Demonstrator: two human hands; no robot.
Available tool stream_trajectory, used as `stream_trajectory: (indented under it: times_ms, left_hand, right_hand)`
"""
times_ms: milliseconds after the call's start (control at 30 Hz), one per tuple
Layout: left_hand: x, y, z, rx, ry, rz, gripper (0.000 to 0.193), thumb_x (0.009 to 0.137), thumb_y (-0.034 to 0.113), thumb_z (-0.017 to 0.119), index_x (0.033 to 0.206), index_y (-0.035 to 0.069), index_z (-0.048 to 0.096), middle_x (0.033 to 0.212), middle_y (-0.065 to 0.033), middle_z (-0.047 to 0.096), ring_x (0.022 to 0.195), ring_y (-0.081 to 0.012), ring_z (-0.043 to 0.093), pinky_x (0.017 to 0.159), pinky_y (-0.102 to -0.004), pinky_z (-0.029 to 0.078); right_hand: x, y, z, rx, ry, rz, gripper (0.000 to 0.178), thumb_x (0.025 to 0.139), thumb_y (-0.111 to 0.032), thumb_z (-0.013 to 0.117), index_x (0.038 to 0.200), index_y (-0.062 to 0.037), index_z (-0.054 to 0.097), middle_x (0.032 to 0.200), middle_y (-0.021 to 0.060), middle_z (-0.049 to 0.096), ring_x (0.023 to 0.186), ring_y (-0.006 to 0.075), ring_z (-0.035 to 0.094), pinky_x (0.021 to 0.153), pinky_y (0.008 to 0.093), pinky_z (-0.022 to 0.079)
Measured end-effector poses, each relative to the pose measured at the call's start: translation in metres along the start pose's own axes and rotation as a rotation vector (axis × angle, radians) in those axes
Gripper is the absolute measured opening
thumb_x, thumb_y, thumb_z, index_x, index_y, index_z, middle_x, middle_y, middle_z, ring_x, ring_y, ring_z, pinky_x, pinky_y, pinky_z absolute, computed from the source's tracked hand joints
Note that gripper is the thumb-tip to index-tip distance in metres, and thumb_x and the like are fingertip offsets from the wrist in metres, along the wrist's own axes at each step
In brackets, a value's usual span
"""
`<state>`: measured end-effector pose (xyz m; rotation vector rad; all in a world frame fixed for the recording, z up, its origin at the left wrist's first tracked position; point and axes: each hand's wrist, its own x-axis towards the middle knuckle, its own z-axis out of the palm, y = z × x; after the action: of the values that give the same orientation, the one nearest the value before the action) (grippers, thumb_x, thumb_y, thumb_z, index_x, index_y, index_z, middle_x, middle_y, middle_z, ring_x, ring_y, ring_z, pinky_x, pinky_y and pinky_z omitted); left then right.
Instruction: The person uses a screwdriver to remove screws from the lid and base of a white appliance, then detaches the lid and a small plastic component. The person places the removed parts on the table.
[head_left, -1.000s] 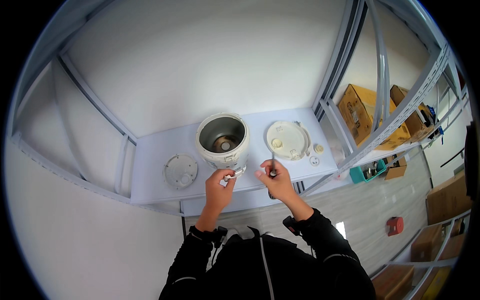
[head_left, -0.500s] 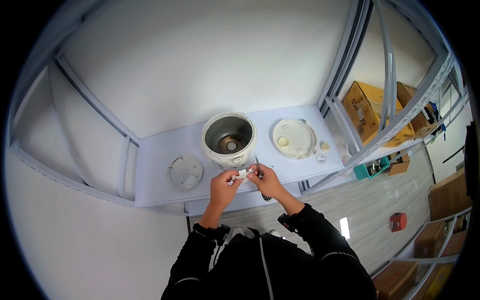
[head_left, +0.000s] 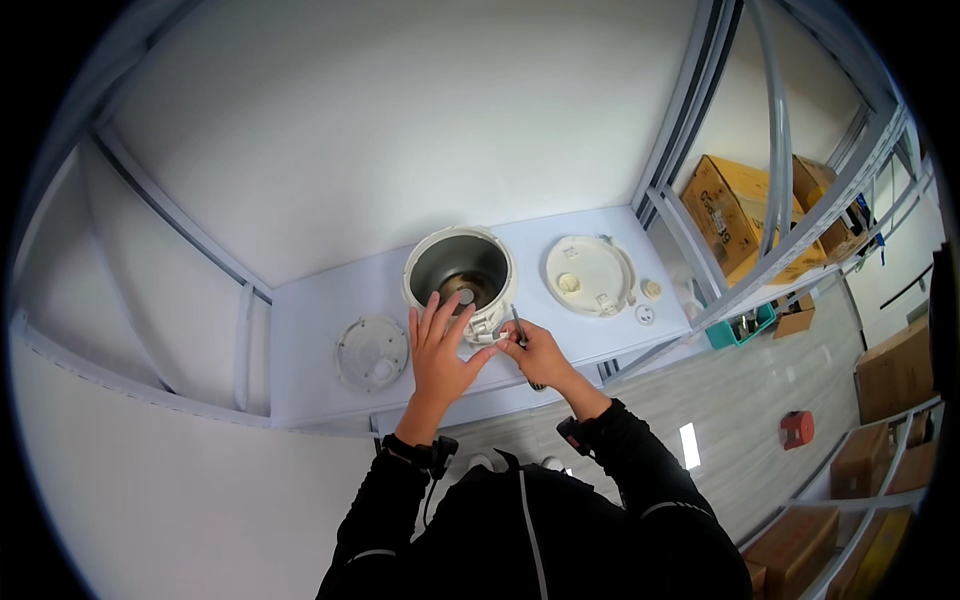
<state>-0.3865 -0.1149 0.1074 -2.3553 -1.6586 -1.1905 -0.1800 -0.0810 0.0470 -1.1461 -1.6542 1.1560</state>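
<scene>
A white rice cooker body [head_left: 414,296], its lid off and its grey metal inside bare, stands on the white table. My left hand [head_left: 440,350] is open, fingers spread, over the cooker's front left edge. My right hand [head_left: 540,358], at the cooker's front, is closed. Its fingertips pinch a small white plastic part [head_left: 492,338], partly hidden by the fingers. Across the same palm lies a screwdriver [head_left: 518,324], its thin shaft pointing away from me and its dark handle end showing below the hand.
Left of the cooker lies a round translucent cover [head_left: 372,352]. To the right is a round white lid [head_left: 590,278] with small round pieces [head_left: 645,315] beside it. Metal frame posts [head_left: 690,110] border the table [head_left: 310,320]. Cardboard boxes [head_left: 740,215] and a red stool [head_left: 797,429] are farther right.
My left hand has let go of the small white part and spread its fingers upward by the cooker. The right hand keeps the part and the screwdriver, hardly moving.
</scene>
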Motion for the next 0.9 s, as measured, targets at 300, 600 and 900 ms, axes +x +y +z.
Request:
stream_trajectory:
  times_ms: [300,600,900]
  left_hand:
    - [0.001,-0.019,0.017,-0.066,-0.063,-0.040,0.055,0.080,0.035,0.090,0.128,0.015,0.075,0.132,-0.0001,0.072,0.142,-0.0291,0.050,0.128,-0.0620,0.017]
    - [0.001,-0.019,0.021,-0.105,-0.012,-0.038,0.049,0.080,0.036,0.089,0.124,0.016,0.076,0.123,-0.0010,0.073,0.134,-0.0285,0.054,0.127,-0.0605,0.018]
    - [0.001,-0.018,0.024,-0.134,0.024,-0.055,0.044,0.081,0.034,0.089,0.120,0.015,0.078,0.120,-0.0016,0.075,0.131,-0.0289,0.056,0.126,-0.0593,0.019]
  right_hand:
    - [0.009,0.001,0.000,-0.008,-0.018,0.041,0.023,0.097,-0.017,0.079,0.108,-0.0015,0.066,0.077,0.0041,0.057,0.073,0.0134,0.051,0.071,0.0314,0.049]
    - [0.009,0.000,0.001,-0.008,0.037,0.023,0.028,0.095,-0.020,0.081,0.108,0.0006,0.067,0.076,0.0027,0.058,0.073,0.0120,0.050,0.069,0.0305,0.048]
    - [0.007,-0.009,0.001,0.043,0.031,0.198,0.034,0.094,-0.026,0.082,0.110,0.0011,0.069,0.076,0.0034,0.060,0.070,0.0122,0.052,0.066,0.0310,0.048]
